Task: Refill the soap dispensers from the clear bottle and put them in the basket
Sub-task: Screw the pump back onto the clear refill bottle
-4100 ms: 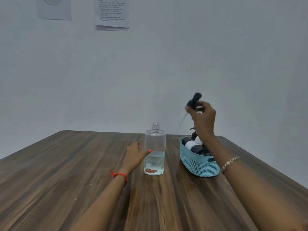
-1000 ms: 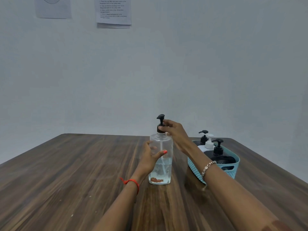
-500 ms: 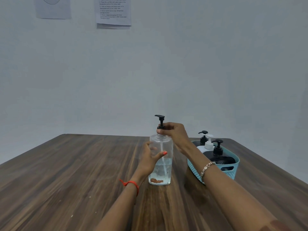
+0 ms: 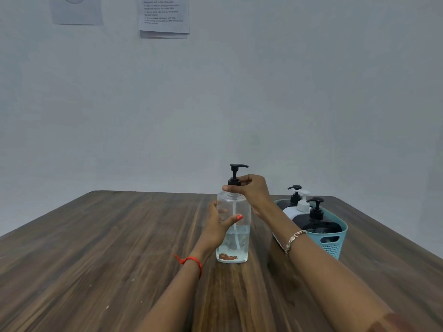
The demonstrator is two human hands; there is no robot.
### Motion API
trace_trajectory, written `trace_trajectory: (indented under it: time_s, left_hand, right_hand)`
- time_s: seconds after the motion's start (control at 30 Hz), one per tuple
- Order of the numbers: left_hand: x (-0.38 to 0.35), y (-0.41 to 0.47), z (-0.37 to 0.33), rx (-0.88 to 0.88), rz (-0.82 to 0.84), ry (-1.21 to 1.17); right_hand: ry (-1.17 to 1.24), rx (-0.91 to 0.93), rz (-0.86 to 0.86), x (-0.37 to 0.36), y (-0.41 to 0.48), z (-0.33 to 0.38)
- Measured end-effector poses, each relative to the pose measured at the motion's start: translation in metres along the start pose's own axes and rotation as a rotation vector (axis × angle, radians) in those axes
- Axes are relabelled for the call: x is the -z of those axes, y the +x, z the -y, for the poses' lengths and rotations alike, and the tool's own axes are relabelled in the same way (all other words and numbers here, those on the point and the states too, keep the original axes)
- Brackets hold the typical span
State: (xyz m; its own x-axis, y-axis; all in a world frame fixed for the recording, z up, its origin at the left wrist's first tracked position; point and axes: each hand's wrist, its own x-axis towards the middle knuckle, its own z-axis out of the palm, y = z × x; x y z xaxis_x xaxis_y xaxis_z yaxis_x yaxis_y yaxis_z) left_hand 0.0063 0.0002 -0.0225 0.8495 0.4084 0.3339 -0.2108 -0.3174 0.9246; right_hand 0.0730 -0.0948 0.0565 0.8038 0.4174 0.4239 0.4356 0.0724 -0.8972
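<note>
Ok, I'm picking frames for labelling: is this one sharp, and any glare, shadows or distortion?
Head view: soft, even light, no harsh glare on the clear bottle; left hand and right hand, at the pump, sharp; table edges splay from the wide angle; dim shadow beside the basket; print on the wall paper unreadable.

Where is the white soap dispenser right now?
In the head view, the white soap dispenser stands in the teal basket on the table's right side, beside a black dispenser, right of the clear bottle.

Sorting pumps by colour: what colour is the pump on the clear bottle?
Black, on the pump of the clear bottle; the head view shows it.
</note>
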Motion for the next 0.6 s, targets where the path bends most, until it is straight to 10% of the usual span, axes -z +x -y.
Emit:
trace_trajectory:
  time_s: [0.6]
  left_hand:
    - [0.001, 0.002, 0.001, -0.001, 0.013, -0.013]
  right_hand:
    - [-0.072, -0.003, 0.116, 0.000, 0.004, 0.000]
